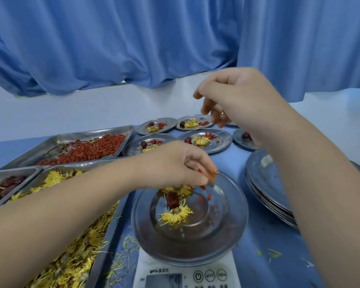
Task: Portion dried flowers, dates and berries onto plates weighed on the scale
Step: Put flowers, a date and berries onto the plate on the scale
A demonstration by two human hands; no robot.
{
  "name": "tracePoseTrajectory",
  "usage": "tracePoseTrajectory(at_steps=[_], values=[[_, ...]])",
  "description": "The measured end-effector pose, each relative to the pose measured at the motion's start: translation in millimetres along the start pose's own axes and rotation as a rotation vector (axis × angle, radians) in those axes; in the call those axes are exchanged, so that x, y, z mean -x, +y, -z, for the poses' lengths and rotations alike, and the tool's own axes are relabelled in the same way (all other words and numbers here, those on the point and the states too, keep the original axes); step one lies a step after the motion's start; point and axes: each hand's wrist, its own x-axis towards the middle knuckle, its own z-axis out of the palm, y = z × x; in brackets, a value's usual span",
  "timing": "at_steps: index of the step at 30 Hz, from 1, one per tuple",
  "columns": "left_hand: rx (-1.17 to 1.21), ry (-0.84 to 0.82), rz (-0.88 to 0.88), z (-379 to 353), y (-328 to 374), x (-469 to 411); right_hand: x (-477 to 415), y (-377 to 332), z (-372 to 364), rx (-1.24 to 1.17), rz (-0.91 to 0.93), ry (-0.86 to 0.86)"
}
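Note:
A steel plate point(227, 231) sits on the white scale point(187, 275) at the front. On it lie yellow dried flowers point(176, 215), a dark red date point(172, 200) and a few red berries point(204, 197). My left hand point(181, 163) hovers over the plate's far edge, its curled fingers pinching red berries, with some dropping below the fingertips. My right hand point(235, 96) is raised higher over the back plates, fingers hanging loosely curled, nothing visible in it.
Steel trays stand at the left: berries point(87, 150), dates point(6, 188), flowers point(71, 256). Several filled plates point(206, 140) lie at the back. A stack of bare plates point(266, 190) is at the right. Petal bits litter the blue table. Blue curtains hang behind.

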Motion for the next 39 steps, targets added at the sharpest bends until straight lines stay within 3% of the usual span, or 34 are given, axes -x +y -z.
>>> tracePoseTrajectory(at_steps=[8,16,27,36,39], values=[[-0.182,0.165,-0.062,-12.7,5.6,2.9,1.6,-1.5,5.9,0.155,0.015,-0.094],[-0.107,0.109,-0.040,-15.6,13.2,10.2,-0.1,2.4,11.4,0.224,-0.001,-0.159],[0.127,0.164,0.045,-15.3,-3.8,14.5,4.3,1.0,19.9,0.339,-0.026,-0.254],[0.114,0.290,-0.009,-21.7,2.1,25.7,15.7,-20.1,14.7,0.445,0.072,-0.209],[-0.034,0.359,-0.008,-22.2,1.4,24.1,23.4,-26.4,10.9,0.445,0.161,-0.067]])
